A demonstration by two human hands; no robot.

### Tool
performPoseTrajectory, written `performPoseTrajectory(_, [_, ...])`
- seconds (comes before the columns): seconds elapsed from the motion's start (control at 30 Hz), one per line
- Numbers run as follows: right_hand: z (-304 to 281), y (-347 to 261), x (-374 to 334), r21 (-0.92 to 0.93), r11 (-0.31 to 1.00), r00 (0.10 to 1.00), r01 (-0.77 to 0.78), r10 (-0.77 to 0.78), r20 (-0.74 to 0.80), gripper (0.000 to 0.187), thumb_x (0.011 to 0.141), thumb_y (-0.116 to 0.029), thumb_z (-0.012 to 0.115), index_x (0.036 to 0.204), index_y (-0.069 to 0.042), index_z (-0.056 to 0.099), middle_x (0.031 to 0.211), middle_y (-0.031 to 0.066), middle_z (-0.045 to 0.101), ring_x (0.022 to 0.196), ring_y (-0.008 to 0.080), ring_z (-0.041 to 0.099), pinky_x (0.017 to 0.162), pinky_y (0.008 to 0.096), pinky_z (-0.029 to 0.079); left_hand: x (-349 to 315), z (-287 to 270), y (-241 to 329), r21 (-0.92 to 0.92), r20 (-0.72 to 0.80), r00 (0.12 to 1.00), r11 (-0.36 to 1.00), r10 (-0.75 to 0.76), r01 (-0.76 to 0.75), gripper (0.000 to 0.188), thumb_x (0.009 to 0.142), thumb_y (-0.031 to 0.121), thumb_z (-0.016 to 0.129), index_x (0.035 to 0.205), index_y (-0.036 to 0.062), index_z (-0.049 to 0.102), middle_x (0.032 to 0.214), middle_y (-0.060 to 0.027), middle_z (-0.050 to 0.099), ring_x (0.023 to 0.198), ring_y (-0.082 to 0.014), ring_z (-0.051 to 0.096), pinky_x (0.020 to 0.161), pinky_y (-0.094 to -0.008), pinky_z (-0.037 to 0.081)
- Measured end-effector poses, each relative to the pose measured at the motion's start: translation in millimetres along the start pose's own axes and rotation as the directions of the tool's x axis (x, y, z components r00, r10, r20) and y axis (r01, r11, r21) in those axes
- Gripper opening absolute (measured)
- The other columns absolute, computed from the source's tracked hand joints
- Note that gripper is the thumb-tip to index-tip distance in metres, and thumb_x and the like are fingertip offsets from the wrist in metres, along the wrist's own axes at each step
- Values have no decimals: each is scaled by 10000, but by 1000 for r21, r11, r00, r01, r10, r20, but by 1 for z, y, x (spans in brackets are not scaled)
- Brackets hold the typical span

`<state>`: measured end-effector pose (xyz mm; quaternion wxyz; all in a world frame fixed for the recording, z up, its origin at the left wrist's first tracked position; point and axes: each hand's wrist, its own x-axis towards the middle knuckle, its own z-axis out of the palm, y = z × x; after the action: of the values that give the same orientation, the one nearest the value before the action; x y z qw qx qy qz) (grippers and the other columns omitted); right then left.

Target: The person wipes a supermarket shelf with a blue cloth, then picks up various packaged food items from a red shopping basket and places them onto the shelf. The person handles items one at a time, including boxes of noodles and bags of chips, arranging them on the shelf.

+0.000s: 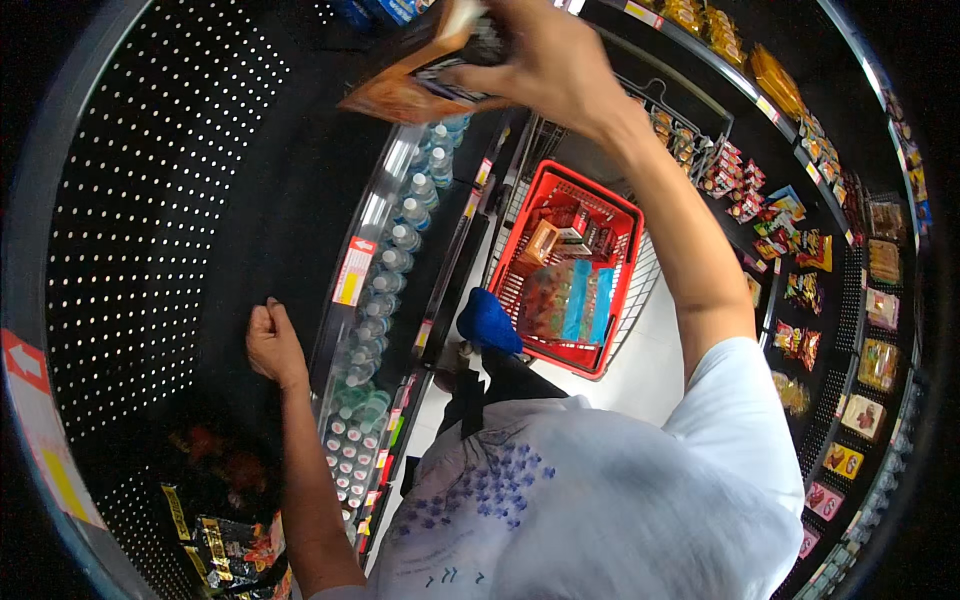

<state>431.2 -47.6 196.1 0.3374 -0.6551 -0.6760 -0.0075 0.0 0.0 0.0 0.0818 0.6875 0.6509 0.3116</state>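
My right hand (540, 65) grips an orange-and-black box (425, 75) at the top of the view, thumb on its near face. The box is tilted, slightly blurred, and held above the dark shelf on the left. My left hand (275, 342) rests by the black shelf surface (255, 230), fingers curled in with nothing visible in them. Between the shelves stands a red plastic basket (562, 360) sitting in a wire cart (650, 320). Inside it lie a clear and blue bag (577, 290), a small orange box (540, 242) and several dark red packs (578, 222).
A row of clear bottles (404, 237) lines the lower shelf on my left. Dark packages (230, 545) sit at the lower left, blue packs (390, 10) at the far end. Shelves of snack bags (815, 250) curve along the right. A blue shoe (487, 322) shows beside the basket.
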Motion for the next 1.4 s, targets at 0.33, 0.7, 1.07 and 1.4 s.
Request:
performPoseTrajectory(0.33, [36,153,-266,160,576,557,-802,817,-150,694,848,-396,741,1368,-5,501,1132,211,695,1043,328,682,948,400,511,-1,1,7,-35,64,998,999,18,-16,456,1005,302,593,665,53,419,563,-4,365,524,-98,346,522,-324,318])
performPoseTrajectory(0.7, [194,169,-341,872,-348,-136,-344,937,321,454,823,-205,807,1142,49,607,966,186,710,766,317,721,654,471,639,1,2,-5,30,35,999,999,37,-38,452,992,298,600,645,64,430,542,-27,384,490,-127,374,499,-354,296])
performPoseTrajectory(1.07, [292,170,-409,782,-559,-169,-275,829,533,329,974,-323,611,1212,-118,513,915,141,611,687,297,632,518,438,544,2,2,4,13,51,998,1000,27,-28,457,989,292,605,632,55,444,541,-51,406,496,-159,398,510,-356,311])
performPoseTrajectory(1.4, [313,70,-401,273,406,486,-872,661,571,868,762,-460,860,1393,26,515,1201,196,677,1071,284,665,838,382,570,0,-1,17,9,20,1000,1000,7,-8,474,976,309,613,612,70,424,534,-45,391,482,-153,380,499,-364,298])
